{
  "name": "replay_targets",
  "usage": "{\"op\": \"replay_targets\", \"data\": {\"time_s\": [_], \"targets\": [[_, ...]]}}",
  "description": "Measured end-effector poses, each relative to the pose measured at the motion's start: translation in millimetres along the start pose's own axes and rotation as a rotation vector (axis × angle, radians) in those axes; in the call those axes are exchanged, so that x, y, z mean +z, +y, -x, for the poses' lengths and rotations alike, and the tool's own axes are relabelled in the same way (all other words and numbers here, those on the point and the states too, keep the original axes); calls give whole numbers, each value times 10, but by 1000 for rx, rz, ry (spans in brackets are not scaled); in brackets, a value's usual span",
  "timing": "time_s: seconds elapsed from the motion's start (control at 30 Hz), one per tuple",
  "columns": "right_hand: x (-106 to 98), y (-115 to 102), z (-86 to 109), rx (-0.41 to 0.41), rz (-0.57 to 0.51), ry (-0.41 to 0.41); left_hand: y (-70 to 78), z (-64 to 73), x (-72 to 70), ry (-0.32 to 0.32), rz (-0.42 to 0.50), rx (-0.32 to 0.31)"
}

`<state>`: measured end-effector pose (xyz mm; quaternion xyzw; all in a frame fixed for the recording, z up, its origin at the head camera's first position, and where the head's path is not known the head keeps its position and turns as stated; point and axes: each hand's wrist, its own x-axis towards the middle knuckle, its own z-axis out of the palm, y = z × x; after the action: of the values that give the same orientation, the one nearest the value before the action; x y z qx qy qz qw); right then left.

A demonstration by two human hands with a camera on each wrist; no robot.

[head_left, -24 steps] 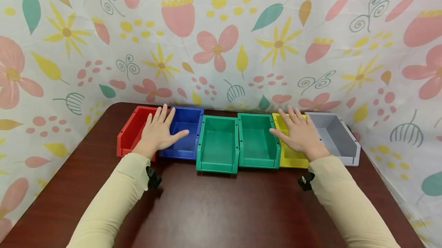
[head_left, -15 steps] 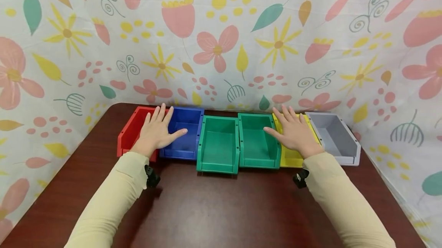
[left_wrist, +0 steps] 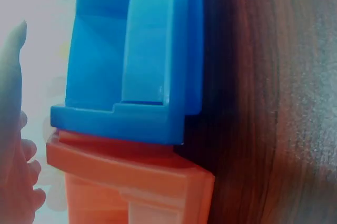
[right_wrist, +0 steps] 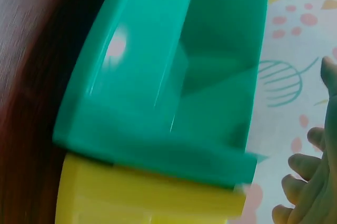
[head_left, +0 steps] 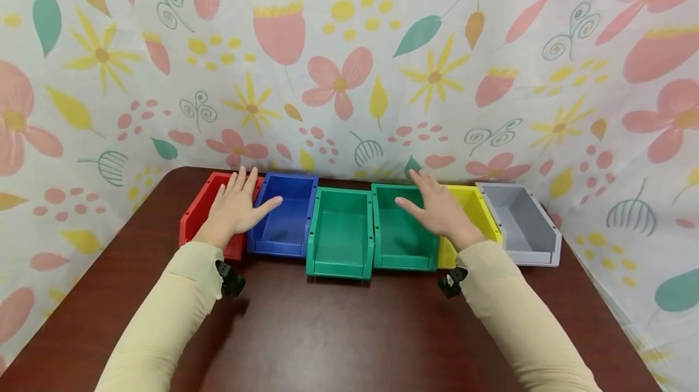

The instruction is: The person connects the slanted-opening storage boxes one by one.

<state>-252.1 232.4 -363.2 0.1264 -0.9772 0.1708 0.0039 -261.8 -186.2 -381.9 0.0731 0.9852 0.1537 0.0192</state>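
In the head view my left hand [head_left: 232, 210] is held out flat over the red bin [head_left: 198, 213], fingers straight and thumb spread toward the blue bin [head_left: 284, 222]. My right hand [head_left: 439, 210] hovers with extended fingers across the right green bin [head_left: 404, 246] and the yellow bin [head_left: 477, 216]. Neither hand holds anything. The left wrist view has the blue bin [left_wrist: 150, 40] above the red bin [left_wrist: 126, 171], with the left hand [left_wrist: 16, 145] at the edge. In the right wrist view the green bin [right_wrist: 137, 77] adjoins the yellow bin [right_wrist: 147, 192], and the right hand [right_wrist: 316, 176] shows at the side.
Another green bin [head_left: 341, 234] sits mid-row, slightly forward of its neighbours. At the right end stands a grey bin [head_left: 521, 222]. The row lies along the back of a dark brown table [head_left: 327, 331], before a flower-patterned curtain [head_left: 338, 28].
My right hand has moved left, from the yellow bin toward the right green bin. My left hand has shifted slightly left. The bins appear in the same order.
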Motion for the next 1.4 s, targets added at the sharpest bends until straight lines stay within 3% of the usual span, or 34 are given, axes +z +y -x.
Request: {"op": "replay_targets", "data": {"time_s": [0.2,0.37,0.63,0.73,0.93,1.1,1.4], "targets": [[9,-146,-27,20,-138,-19,-72,60,-59,14,57,-32],[0,-270,-88,16,-237,44,-142,74,-141,45,124,-60],[85,-465,-141,16,-441,73,-319,121,-197,60,226,-128],[104,-553,-183,20,-563,38,-390,133,-238,71,249,-151],[105,-753,-231,100,-841,-95,-526,177,-325,79,298,-194],[95,-886,-242,131,-921,-155,-641,235,-373,91,317,-220],[175,-1030,-267,152,-973,-202,-803,315,-404,105,320,-223]]}}
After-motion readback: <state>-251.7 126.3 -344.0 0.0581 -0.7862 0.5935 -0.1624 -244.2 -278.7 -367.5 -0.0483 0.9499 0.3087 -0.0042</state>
